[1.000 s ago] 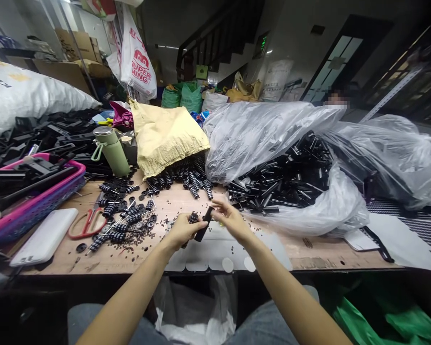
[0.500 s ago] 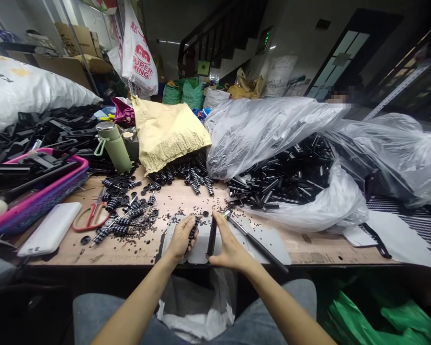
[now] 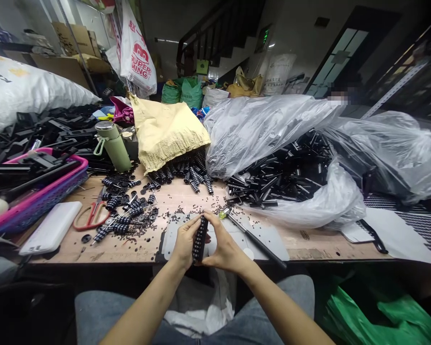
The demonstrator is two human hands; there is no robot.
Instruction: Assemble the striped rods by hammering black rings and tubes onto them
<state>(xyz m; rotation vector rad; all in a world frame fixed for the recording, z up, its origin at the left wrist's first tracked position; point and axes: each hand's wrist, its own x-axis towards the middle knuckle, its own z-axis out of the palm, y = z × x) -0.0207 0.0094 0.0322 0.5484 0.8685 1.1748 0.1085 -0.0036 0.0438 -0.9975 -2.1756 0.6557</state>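
In the head view, both forearms are reaching up from the bottom of the frame and meeting at lower centre. The left hand (image 3: 184, 242) and right hand (image 3: 225, 248) are cupping a black rod (image 3: 200, 238) between them, fingers clamped on it from both sides. The rod is standing nearly upright in the frame, tilting slightly right at its top, just above the near edge of the surface (image 3: 309, 244).

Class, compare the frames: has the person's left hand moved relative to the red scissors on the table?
Yes. The left hand has shifted right, away from the red scissors, meeting the right hand around the black ridged stack.
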